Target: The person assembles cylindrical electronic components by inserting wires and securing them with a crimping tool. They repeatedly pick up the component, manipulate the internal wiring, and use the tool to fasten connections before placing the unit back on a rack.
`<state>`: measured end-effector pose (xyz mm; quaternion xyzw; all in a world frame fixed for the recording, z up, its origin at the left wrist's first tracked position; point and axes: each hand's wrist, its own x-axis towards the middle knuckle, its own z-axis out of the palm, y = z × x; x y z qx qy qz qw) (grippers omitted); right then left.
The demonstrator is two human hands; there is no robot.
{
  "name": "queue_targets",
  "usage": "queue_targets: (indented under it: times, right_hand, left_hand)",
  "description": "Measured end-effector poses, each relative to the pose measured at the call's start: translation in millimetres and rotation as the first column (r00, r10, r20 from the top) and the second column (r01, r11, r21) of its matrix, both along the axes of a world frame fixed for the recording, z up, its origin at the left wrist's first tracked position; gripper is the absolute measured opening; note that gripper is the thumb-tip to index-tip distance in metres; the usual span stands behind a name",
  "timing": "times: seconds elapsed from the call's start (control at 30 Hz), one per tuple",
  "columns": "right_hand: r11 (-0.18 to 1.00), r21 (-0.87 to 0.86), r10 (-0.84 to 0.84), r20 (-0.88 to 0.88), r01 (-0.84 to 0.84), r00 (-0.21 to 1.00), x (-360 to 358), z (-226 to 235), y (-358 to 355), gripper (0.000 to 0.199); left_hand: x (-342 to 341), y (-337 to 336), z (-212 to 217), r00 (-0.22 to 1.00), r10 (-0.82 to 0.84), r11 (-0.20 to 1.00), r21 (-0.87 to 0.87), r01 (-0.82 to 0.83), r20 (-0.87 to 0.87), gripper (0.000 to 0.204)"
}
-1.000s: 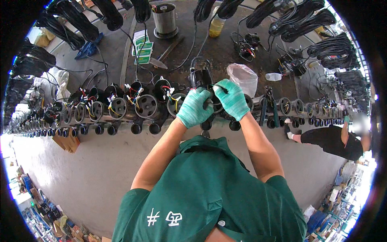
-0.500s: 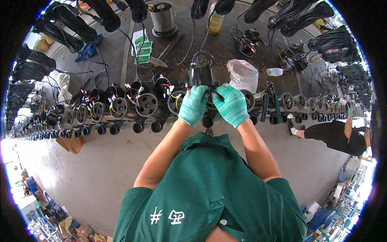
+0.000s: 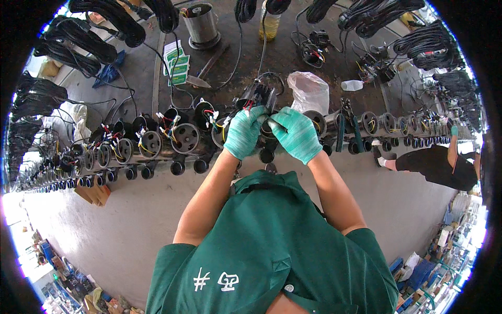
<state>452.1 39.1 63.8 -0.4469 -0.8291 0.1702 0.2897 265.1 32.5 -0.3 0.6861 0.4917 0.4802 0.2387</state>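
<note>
My left hand (image 3: 243, 133), in a green knitted glove, is closed on the near end of a black cylindrical housing (image 3: 258, 95). Red wire shows beside its fingertips, and a black cable arches from the housing's far side. Close by on the right, my gloved right hand (image 3: 297, 136) pinches a small dark piece whose kind is hidden by the fingers. Under both hands runs a row of metal motor cylinders (image 3: 185, 138) with loose coloured wires and black pipe ends.
Pliers (image 3: 341, 131) hang right of my right hand, near a clear plastic bag (image 3: 309, 93). Beyond lie a hammer (image 3: 206, 68), green-and-white cards (image 3: 178, 65), a metal cylinder (image 3: 202, 26) and a yellow bottle (image 3: 269, 26). Bundled black cables (image 3: 107, 21) hang along the far side. Another person (image 3: 436, 166) stands at right.
The black housing has tilted, its far end leaning right. My left hand has shifted slightly left and toward me; my right hand stays close beside it.
</note>
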Motion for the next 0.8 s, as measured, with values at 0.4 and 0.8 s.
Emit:
queue_targets:
  times: [0.4, 0.8]
  right_hand:
    - [0.944, -0.330, 0.037, 0.036, -0.023, 0.999, 31, -2, -11, 0.049]
    - [0.957, -0.281, -0.019, 0.192, 0.074, 0.981, 7, -7, -16, 0.039]
  left_hand:
    - [-2, -3, 9, 0.992, 0.008, 0.983, -0.184, 0.016, 0.126, 0.017]
    - [1, -5, 14, 0.991, -0.017, 0.995, -0.101, 0.004, -0.129, 0.016]
